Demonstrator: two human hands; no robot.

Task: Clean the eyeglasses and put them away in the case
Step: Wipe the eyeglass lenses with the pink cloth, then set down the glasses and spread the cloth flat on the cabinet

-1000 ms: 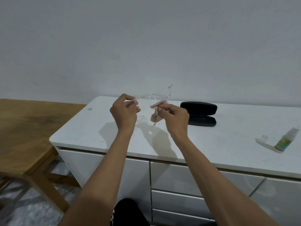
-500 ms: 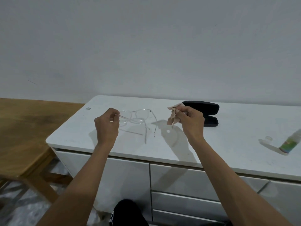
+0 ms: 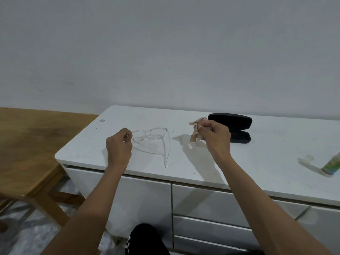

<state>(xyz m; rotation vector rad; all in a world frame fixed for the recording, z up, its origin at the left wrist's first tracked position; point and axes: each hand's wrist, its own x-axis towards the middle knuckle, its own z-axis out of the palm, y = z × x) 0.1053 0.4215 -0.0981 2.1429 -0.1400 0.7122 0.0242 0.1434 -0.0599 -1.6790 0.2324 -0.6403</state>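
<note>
left hand (image 3: pixel 118 147) pinches one arm of clear eyeglasses (image 3: pixel 153 138) on a white cabinet (image 3: pixel 239 162); right hand (image 3: pixel 217 137) clutches a cloth (image 3: pixel 196 132) by the open black case (image 3: pixel 237 129).

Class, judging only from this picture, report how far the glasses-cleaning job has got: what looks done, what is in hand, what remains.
Done: the black case lies open on the white cabinet. In hand: the left hand pinches one temple of the clear eyeglasses, arms unfolded, over the cabinet top; the right hand grips the beige cloth away from the lenses. Left: folding the arms, placing the glasses in the case and closing it.
</note>
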